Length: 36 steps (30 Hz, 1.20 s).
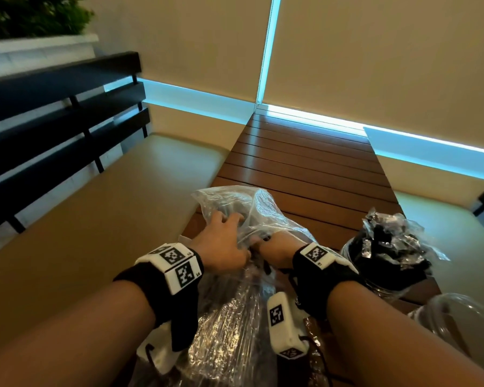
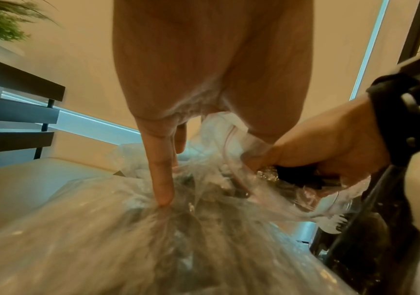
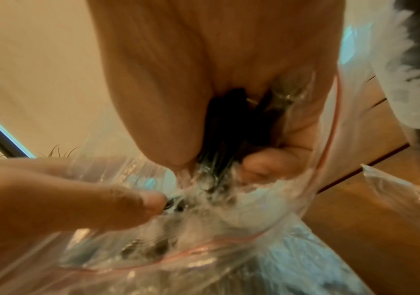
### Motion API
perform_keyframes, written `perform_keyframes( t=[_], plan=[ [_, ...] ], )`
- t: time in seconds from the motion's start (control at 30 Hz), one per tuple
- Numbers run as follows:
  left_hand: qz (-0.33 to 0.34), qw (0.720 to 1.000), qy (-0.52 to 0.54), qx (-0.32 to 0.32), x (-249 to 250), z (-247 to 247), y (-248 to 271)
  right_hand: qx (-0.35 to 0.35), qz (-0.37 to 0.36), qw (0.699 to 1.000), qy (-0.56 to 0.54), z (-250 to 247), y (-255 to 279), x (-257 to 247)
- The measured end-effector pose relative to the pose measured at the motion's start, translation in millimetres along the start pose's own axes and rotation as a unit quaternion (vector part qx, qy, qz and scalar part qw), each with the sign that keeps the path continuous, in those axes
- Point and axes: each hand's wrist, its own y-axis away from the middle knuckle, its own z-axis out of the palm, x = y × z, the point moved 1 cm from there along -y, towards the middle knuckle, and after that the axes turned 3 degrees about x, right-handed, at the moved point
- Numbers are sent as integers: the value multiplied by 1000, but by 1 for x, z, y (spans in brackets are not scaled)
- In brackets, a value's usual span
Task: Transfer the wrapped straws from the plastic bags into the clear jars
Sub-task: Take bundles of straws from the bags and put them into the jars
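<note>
A clear plastic zip bag [image 1: 266,208] full of black wrapped straws lies at the near end of the slatted wooden table [image 1: 305,157]. My left hand [image 1: 229,227] grips the bag's mouth from the left, and one finger [image 2: 162,179] presses straight down on the plastic. My right hand [image 1: 271,241] is inside the bag's mouth, its fingers curled round a bundle of wrapped straws [image 3: 228,119]. The same bundle of straws [image 2: 297,175] shows under my right hand [image 2: 329,143] in the left wrist view. A clear jar [image 1: 386,252] at the right holds several wrapped straws.
A second clear jar [image 1: 456,311] sits near the table's right front corner. A beige cushioned bench [image 1: 109,205] with a dark slatted back runs along the left. Another seat [image 1: 444,219] lies to the right. The table's far half is bare wood.
</note>
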Motion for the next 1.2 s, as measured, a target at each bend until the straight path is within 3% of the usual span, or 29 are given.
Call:
perform_keyframes(
  t=[0.2,0.47,0.67,0.9,0.97,1.2],
  plan=[
    [20,1000,14,-12,11,-1,-8,32,-5,999,-25,-15,24,-3],
    [24,1000,2,-2,13,8,-28,87,32,992,89,-24,35,8],
    [16,1000,-4,5,-3,16,-50,81,58,987,127,-36,68,18],
    [7,1000,-10,13,41,-6,-21,76,65,985,137,-70,121,26],
    [-16,1000,3,12,41,-2,-18,68,67,985,141,-78,134,29],
    [-2,1000,2,1,38,15,-25,81,66,988,113,-101,165,40]
  ],
)
